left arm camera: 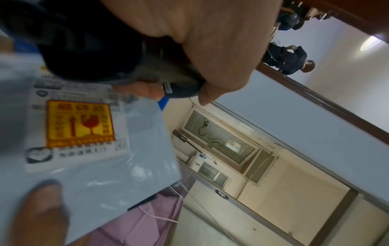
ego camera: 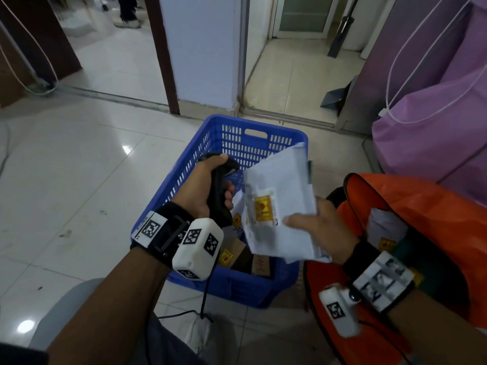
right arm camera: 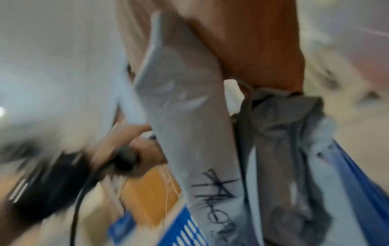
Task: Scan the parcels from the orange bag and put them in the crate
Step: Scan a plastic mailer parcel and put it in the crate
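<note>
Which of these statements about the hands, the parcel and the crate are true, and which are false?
1. The left hand grips a black scanner. True.
2. The right hand is empty. False: it holds a white parcel with a yellow sticker.
3. The blue crate stands on the floor. True.
4. The crate holds nothing. False: parcels lie in it, one a brown box.
5. The orange bag lies left of the crate. False: it lies on the right, with a parcel showing inside.
</note>
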The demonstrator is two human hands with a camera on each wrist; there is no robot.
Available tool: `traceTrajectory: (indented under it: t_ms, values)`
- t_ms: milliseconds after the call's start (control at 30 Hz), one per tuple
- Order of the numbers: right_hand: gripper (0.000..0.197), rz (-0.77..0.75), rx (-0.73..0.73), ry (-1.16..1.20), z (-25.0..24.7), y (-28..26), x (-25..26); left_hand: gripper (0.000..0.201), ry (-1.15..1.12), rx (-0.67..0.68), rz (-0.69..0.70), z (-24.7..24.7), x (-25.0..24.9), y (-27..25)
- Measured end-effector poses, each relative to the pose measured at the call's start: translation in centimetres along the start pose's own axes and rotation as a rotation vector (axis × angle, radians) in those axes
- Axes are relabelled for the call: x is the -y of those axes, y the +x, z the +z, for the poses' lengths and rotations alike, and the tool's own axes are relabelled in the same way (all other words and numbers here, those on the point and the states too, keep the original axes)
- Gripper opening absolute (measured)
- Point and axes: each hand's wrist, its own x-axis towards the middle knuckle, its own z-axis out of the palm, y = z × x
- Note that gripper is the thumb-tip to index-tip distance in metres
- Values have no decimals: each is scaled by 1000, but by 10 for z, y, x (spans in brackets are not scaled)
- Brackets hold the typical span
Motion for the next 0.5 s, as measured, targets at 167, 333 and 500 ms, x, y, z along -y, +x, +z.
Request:
traceTrajectory:
  t_ms: [167,333,500]
  values:
    - [54,175,67,448,-27,16,-16,60,11,152,-2,-3,-11,-20]
    - [51,232,30,563,-36,19,-22,73,88,179,-39,-9,-14,-24]
    - [39,317,-11,593,-45,20,-20,71,225,158,-66,-9,-15,-28]
